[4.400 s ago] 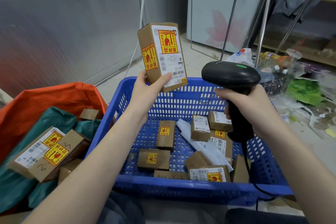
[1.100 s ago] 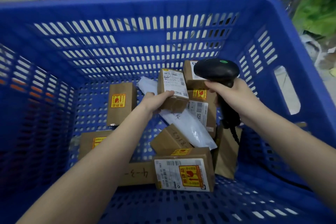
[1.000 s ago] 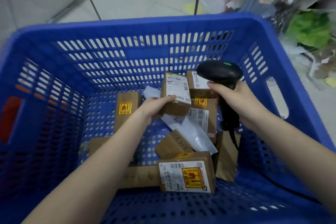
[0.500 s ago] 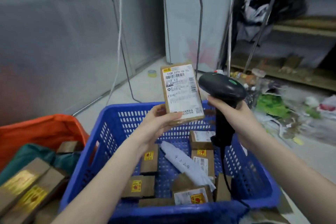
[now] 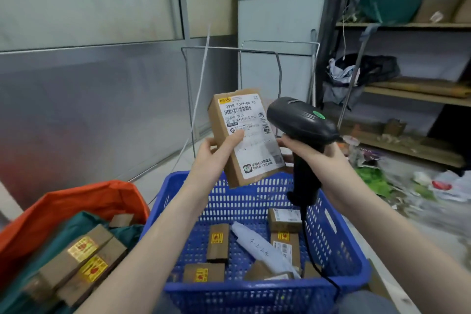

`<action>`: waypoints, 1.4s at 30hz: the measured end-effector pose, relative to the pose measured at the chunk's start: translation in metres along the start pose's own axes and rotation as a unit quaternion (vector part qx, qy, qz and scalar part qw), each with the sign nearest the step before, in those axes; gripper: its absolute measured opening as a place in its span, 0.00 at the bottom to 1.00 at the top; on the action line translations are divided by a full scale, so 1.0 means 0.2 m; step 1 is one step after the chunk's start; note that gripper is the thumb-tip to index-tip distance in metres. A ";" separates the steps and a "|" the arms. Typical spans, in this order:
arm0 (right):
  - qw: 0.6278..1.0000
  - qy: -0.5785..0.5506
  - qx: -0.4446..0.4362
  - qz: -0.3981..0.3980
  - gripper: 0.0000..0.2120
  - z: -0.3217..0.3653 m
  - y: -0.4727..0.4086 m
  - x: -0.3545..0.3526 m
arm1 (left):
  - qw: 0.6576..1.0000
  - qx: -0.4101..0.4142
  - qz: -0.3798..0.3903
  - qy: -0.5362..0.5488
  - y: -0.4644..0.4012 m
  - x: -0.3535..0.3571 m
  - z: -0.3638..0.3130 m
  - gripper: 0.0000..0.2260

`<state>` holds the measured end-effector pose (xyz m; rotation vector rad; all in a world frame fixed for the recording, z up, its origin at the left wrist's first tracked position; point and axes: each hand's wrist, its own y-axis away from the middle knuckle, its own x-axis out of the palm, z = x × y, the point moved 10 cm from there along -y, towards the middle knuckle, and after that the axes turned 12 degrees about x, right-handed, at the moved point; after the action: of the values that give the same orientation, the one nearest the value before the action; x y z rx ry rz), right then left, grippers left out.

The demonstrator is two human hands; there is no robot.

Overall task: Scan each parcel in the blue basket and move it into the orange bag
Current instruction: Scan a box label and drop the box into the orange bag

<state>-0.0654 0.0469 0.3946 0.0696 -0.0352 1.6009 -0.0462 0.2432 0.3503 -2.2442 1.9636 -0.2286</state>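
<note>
At far left, orange bag point(image 5: 84, 201) with a green liner point(image 5: 76, 227), holding brown boxes with yellow stickers point(image 5: 76, 260), partly cut off by the frame edge and blurred. Beside it, blue basket point(image 5: 257, 293), holding several small cardboard parcels point(image 5: 216, 242) and a white soft packet point(image 5: 257, 247); nearest ones half hidden behind the front rim. Above the basket, left hand point(image 5: 216, 158) clamped on a raised parcel point(image 5: 246, 135), thumb across its label. Right hand point(image 5: 311, 153) wrapped round a black scanner point(image 5: 302, 122), its cord trailing down. Shelf clutter at right hard to make out.
</note>
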 end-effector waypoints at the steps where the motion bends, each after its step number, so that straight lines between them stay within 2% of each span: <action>1: 1.000 0.002 -0.002 0.002 0.13 0.01 0.02 0.01 | 1.000 -0.001 -0.004 -0.004 0.01 -0.02 0.00 0.24; 5: 1.000 0.014 -0.004 0.000 0.15 0.04 0.06 0.02 | 0.999 0.021 -0.015 0.032 0.03 -0.06 -0.05 0.22; 11: 1.000 -0.001 0.011 -0.013 0.06 0.08 0.09 0.00 | 0.995 0.077 -0.052 0.021 0.04 -0.10 -0.12 0.25; 15: 0.999 0.003 0.026 0.024 0.11 0.09 0.10 0.03 | 0.992 0.101 -0.075 0.025 0.03 -0.11 -0.15 0.20; 21: 0.996 0.007 0.072 0.060 0.10 0.07 0.11 0.08 | 0.988 0.128 -0.088 0.022 0.04 -0.10 -0.18 0.28; 24: 0.994 -0.008 0.089 0.058 0.10 0.06 0.10 0.08 | 0.986 0.137 -0.089 0.013 0.04 -0.10 -0.18 0.28; 34: 0.990 -0.032 0.125 0.063 0.08 0.01 0.08 0.07 | 0.987 0.128 -0.094 -0.004 0.03 -0.09 -0.13 0.24; 42: 0.988 -0.022 0.132 0.075 0.08 -0.01 0.08 0.08 | 0.987 0.116 -0.108 -0.005 0.01 -0.12 -0.08 0.25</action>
<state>-0.0810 0.0631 0.3935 0.3146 0.1421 1.7471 -0.0548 0.2661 0.3656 -2.2934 1.5938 -0.4456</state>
